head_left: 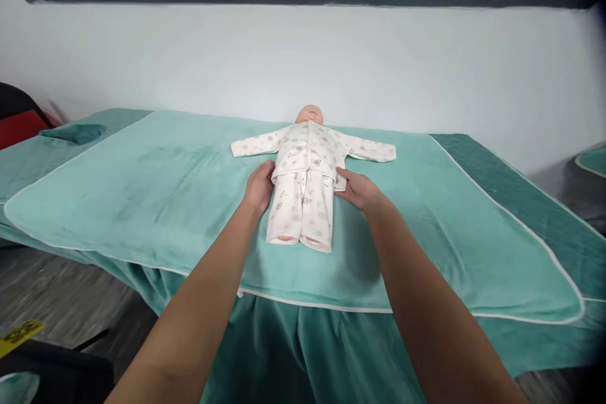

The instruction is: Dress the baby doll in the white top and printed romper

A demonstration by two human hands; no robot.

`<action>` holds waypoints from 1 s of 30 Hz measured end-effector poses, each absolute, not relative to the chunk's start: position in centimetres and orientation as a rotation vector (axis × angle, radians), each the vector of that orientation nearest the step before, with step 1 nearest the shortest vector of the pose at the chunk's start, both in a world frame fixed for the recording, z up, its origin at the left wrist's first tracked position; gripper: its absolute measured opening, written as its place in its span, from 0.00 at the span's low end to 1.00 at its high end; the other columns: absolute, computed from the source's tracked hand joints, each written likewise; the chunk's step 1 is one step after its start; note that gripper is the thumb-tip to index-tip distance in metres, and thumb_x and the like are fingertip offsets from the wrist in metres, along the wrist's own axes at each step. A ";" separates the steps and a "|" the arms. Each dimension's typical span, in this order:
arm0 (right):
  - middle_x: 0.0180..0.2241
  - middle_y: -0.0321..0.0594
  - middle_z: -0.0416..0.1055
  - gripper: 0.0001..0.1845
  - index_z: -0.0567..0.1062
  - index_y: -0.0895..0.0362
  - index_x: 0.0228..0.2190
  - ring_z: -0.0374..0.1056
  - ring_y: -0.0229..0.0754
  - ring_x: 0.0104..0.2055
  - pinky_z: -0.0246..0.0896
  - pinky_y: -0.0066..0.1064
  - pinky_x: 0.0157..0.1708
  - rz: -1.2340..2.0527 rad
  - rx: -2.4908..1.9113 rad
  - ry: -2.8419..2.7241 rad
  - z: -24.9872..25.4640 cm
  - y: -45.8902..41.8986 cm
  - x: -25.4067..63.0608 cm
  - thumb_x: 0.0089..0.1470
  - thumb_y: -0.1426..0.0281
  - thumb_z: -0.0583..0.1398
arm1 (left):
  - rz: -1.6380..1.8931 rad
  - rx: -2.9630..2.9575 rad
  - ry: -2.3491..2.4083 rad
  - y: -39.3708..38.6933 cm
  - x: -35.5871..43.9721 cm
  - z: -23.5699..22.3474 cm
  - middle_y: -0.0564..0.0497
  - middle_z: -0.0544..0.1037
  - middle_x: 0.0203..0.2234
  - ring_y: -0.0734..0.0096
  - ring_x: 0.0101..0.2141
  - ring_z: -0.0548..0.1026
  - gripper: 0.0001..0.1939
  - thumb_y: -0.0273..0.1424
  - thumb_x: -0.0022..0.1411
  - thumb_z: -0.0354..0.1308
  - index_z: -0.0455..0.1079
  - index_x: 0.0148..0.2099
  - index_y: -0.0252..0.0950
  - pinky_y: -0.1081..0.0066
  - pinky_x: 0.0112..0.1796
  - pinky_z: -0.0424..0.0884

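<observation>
A baby doll lies on its back, its bare head (310, 115) toward the wall. It wears a white printed long-sleeved baby shirt (303, 148) with both sleeves spread out sideways, and matching baby pants (285, 214) whose legs point toward me. At the shirt's left lower edge is my left hand (260, 187), its fingers curled against the side of the hem and partly hidden. My right hand (358, 189) pinches the shirt's right lower corner, thumb on top. That corner hangs a little lower than the rest of the hem.
Under the doll, a light green plush cover (189, 196) with white piping lies over a darker green bed sheet (511, 177). A white wall (303, 57) stands behind the bed. A black object (61, 369) with a yellow label is at the lower left; a red and black item (21, 126) is farther back.
</observation>
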State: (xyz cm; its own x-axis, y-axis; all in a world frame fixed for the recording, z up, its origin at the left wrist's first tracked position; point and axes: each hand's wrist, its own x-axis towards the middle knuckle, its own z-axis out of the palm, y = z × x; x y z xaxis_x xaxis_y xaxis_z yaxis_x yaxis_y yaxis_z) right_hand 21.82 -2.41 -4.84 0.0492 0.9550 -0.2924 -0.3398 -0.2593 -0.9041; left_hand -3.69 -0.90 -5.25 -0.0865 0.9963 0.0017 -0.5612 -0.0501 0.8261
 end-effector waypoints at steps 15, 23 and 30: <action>0.51 0.42 0.77 0.17 0.75 0.58 0.51 0.71 0.47 0.57 0.71 0.43 0.56 1.653 -0.698 -0.782 -5.3 -3.0 20.6 0.60 0.70 0.60 | 1.252 0.698 0.664 0.3 -3.3 -5.3 0.44 0.82 0.43 0.57 0.48 0.79 0.16 0.27 0.55 0.68 0.75 0.47 0.32 0.58 0.55 0.73; 0.49 0.44 0.78 0.19 0.74 0.58 0.52 0.72 0.49 0.56 0.69 0.48 0.57 1.639 -0.673 -0.892 -5.0 -3.6 20.4 0.62 0.67 0.56 | 1.259 0.757 0.564 1.3 -2.2 -5.3 0.44 0.82 0.45 0.56 0.53 0.77 0.15 0.27 0.59 0.64 0.75 0.49 0.33 0.56 0.59 0.70; 0.49 0.45 0.78 0.20 0.73 0.58 0.53 0.72 0.49 0.56 0.68 0.50 0.57 1.650 -0.686 -0.854 -4.9 -3.8 20.5 0.63 0.65 0.55 | 1.256 0.739 0.549 0.8 -2.2 -4.8 0.44 0.81 0.47 0.58 0.53 0.77 0.17 0.24 0.59 0.63 0.73 0.52 0.33 0.57 0.59 0.69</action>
